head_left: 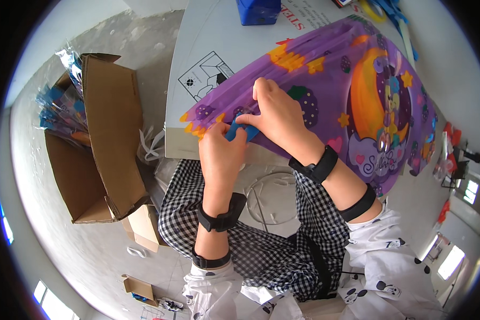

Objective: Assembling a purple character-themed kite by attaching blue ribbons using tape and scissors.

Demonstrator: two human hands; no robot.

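Two hands meet at the near edge of a purple foil balloon (336, 90), which lies flat across the white surface (197, 42) in front of you, running from the centre of the view out toward three o'clock. Your left hand (220, 154) is curled closed, its fingertips pinching a small blue piece (234, 129) at the balloon's lower left edge. Your right hand (276, 114) lies over the balloon just at one o'clock of the left, fingers bent and pressing down on the foil beside that blue piece; thumb and forefinger touch it too. Black bands circle both wrists. The balloon bears a yellow crescent moon, stars and dark berries.

At twelve o'clock, a blue box (258, 10) stands on the surface beyond the balloon. At nine o'clock an open cardboard carton (104, 144) sits on the floor, with packed foil sheets (64, 106) sticking out of its far side. Checked trousers (272, 250) fill the view at six o'clock, below the hands.
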